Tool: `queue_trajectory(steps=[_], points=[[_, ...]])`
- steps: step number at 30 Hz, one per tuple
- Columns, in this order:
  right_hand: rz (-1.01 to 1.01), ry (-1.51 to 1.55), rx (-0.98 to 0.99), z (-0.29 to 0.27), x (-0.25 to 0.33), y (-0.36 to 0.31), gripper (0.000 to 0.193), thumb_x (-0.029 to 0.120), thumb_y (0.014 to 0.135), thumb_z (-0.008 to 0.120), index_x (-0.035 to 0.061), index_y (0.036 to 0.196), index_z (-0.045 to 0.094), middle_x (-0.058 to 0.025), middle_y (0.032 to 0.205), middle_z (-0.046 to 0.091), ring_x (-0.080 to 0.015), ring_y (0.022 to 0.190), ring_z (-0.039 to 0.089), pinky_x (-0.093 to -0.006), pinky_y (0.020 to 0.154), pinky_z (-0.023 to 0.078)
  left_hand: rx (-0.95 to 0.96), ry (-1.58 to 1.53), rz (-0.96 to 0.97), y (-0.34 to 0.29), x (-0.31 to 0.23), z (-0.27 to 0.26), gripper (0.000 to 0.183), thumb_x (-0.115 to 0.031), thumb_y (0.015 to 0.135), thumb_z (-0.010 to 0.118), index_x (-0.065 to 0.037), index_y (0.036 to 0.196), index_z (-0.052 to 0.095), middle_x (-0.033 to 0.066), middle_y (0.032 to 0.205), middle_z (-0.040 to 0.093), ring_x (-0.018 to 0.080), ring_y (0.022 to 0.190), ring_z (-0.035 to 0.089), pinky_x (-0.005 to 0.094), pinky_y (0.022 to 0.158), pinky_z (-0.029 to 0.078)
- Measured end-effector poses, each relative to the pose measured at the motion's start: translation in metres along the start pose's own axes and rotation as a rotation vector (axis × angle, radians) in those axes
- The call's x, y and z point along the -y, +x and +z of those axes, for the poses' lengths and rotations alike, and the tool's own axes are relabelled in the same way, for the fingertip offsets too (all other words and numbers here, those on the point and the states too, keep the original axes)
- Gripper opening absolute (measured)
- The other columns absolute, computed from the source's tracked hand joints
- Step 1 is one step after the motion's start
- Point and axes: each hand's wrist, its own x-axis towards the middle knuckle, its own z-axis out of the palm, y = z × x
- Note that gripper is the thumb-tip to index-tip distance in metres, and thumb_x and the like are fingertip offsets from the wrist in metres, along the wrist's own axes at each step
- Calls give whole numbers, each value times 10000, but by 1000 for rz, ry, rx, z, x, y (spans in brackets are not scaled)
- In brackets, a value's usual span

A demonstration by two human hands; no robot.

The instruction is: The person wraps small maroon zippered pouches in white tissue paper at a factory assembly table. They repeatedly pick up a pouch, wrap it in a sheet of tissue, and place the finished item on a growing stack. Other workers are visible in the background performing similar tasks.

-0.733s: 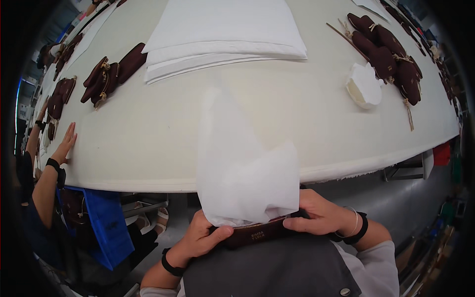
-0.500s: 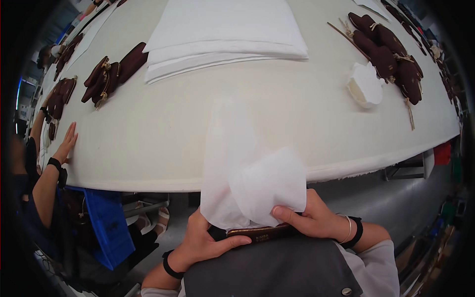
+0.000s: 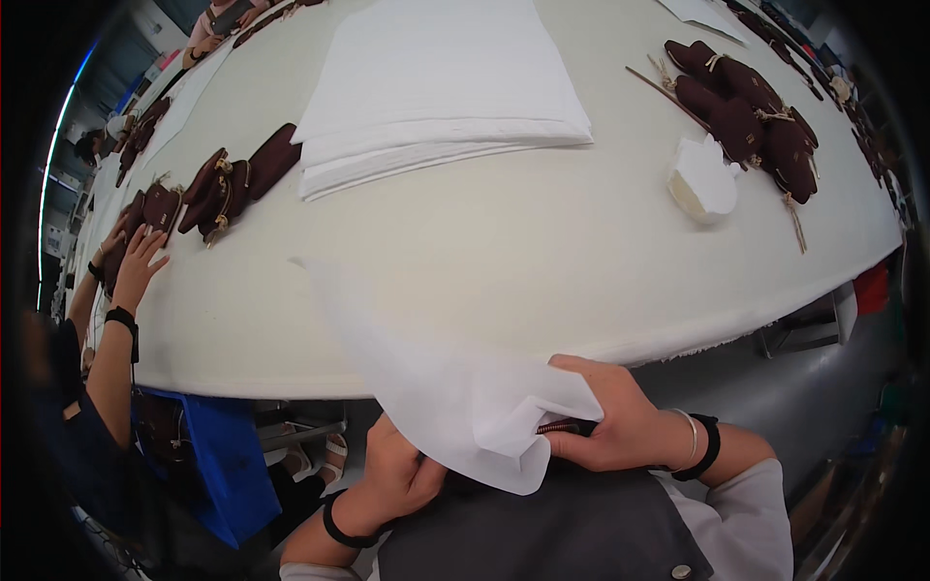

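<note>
My right hand [image 3: 620, 416] is closed around one end of a dark brown zip pouch [image 3: 572, 426], thumb in front. Only a short stretch of its zipper shows. A thin white sheet of tissue paper [image 3: 441, 387] covers the rest, crumpled near the right hand and spreading up to the far left. My left hand [image 3: 395, 474] has its fingers curled at the lower left edge of the paper, where a sliver of the pouch seems to show. What lies inside its grip is mostly hidden.
A stack of white paper sheets [image 3: 441, 87] lies on the cream-covered table [image 3: 465, 252]. Brown pouches [image 3: 741, 121] and a crumpled white wad [image 3: 702, 184] sit to the right, more pouches [image 3: 237, 184] to the left. A co-worker's hand [image 3: 136, 266] and a blue bin [image 3: 228, 470] are at left.
The tissue paper has swung left and down, now hiding most of the pouch. My left fingers have curled in. The co-worker's hand at left has moved onto brown pouches.
</note>
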Motion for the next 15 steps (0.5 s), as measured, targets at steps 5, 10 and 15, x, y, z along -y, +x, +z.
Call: queue_trajectory(steps=[5, 10, 15], points=[[-99, -179, -322, -13, -2, 54, 384, 229, 834, 806, 19, 1127, 674, -142, 943, 698, -306, 851, 659, -390, 749, 517, -158, 102, 97, 80, 16, -25, 483, 12, 831, 679, 36, 1296, 552, 233, 1324, 544, 401, 1202, 568, 418, 1009, 463], [-18, 12, -506, 17, -49, 64, 434, 260, 847, 799, 14, 1170, 647, -185, 994, 697, -354, 900, 672, -408, 790, 522, -305, 452, 490, 103, 8, -3, 1099, -264, 683, 938, -28, 1545, 298, 189, 1518, 388, 322, 1435, 384, 452, 1151, 357], [54, 116, -503, 4, -34, 57, 459, 262, 890, 765, 16, 1244, 608, -171, 1011, 696, -300, 858, 665, -356, 794, 528, -99, 255, 179, 120, 12, 13, 1048, -431, 549, 979, -26, 1388, 497, 184, 1283, 581, 328, 1159, 578, 426, 949, 498]])
